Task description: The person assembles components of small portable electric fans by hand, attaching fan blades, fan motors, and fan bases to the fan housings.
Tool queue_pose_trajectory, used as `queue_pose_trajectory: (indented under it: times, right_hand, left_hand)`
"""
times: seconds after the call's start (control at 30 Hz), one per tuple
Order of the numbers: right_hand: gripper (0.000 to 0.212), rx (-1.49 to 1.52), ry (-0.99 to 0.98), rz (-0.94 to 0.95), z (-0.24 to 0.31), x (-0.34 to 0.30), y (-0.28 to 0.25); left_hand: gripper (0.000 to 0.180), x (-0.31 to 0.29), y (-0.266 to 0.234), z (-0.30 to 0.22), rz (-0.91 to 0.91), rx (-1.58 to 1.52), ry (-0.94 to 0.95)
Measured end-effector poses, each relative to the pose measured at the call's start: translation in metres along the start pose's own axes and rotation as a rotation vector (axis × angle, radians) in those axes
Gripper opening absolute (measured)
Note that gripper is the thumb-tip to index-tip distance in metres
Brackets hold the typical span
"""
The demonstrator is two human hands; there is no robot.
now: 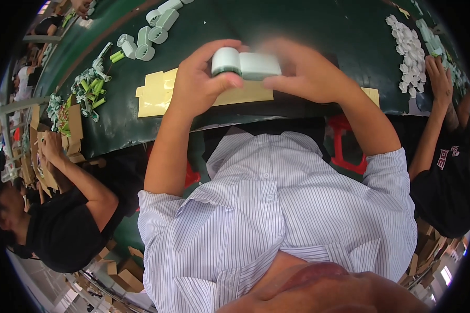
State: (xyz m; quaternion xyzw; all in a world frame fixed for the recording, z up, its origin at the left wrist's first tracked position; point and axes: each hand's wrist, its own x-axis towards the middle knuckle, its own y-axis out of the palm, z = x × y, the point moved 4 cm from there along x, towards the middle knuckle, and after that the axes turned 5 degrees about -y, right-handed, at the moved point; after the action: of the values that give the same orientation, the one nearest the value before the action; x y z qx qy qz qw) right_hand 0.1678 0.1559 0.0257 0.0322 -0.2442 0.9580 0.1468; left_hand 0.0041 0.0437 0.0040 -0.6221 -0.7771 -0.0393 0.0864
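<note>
My left hand (196, 75) is closed around the rounded end of a pale mint plastic housing (259, 66), its thumb along the near side. The housing has a round drum-like part and a boxy part that points right. At the boxy end is my right hand (308, 73), its thumb close to the lower edge. Motion smears its upper fingers, so I cannot tell whether they grip. Beneath both hands lie flat yellow sheets (154, 96) on the green table (297, 26).
Similar mint housings (144, 36) stand in a line at the back left. Green cylinders (94, 88) and small mint parts are heaped at the left. White parts (410, 57) cover a strip at the right. Co-workers' arms (83, 180) reach in on both sides; a red stool (344, 146) is below.
</note>
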Motion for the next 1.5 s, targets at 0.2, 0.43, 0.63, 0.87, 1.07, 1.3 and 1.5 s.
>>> queue_pose_trajectory:
  times: [0.2, 0.43, 0.63, 0.87, 1.07, 1.3, 1.5]
  right_hand:
    - [0.039, 0.122, -0.018, 0.035, -0.020, 0.007, 0.014]
    - [0.038, 0.451, 0.093, -0.217, -0.012, 0.003, 0.004]
    - [0.049, 1.393, 0.120, -0.180, -0.001, -0.007, -0.001]
    - [0.063, 0.548, -0.691, -0.627, 0.093, -0.071, -0.042]
    - [0.092, -0.129, -0.999, -0.742, 0.145, -0.082, -0.057]
    - [0.039, 0.227, -0.716, -0.637, 0.140, -0.049, -0.054]
    - [0.037, -0.458, -0.174, -0.611, 0.054, 0.114, -0.126]
  left_hand:
    - [0.060, 0.014, -0.003, 0.005, 0.005, 0.063, 0.068]
    - [0.077, 0.028, -0.003, 0.003, -0.079, -0.131, 0.054]
    - [0.080, 0.034, -0.020, 0.013, -0.155, -0.323, -0.269]
    - [0.065, 0.031, -0.032, 0.012, -0.167, -0.356, -0.233]
    - [0.058, 0.024, -0.044, 0.022, -0.206, -0.395, -0.258]
    - [0.051, 0.020, -0.046, 0.023, -0.167, -0.447, -0.248]
    - [0.043, 0.016, -0.046, 0.024, -0.117, -0.400, -0.262]
